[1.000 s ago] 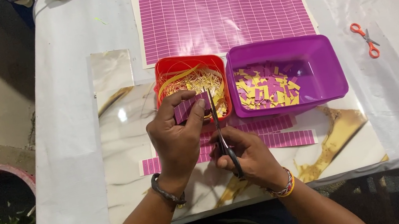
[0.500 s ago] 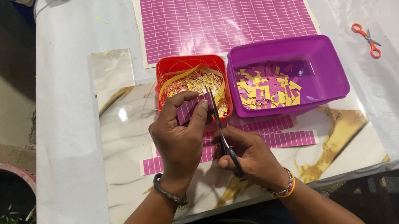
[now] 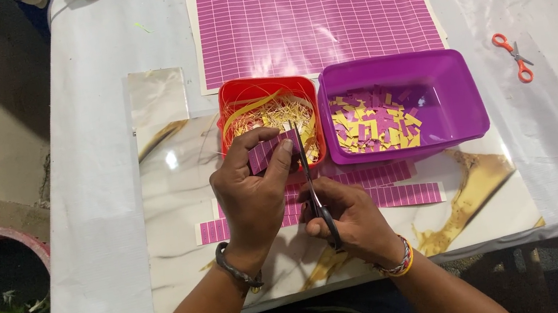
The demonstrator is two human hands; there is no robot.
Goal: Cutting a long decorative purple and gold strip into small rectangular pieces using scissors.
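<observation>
Unmoved, left hand (image 3: pixel 252 192) pinches one strip (image 3: pixel 270 152); right hand (image 3: pixel 347 217) works one scissors (image 3: pixel 311 181).

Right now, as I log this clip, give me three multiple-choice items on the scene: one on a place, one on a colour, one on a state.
1. Where does the orange-handled scissors lie?
A. in the red tub
B. on the white table cover, right of the purple tub
C. on the gridded purple sheet

2. What colour is the tub holding the thin yellow strips?
A. red
B. green
C. white

3. What is the left hand doing?
A. resting flat on the table
B. pinching a purple sticker strip
C. gripping the purple tub

Answers: 1 B, it lies alone on the cover; 2 A, its rim is red; 3 B, the strip sits between thumb and fingers while the right hand works black scissors.
</observation>
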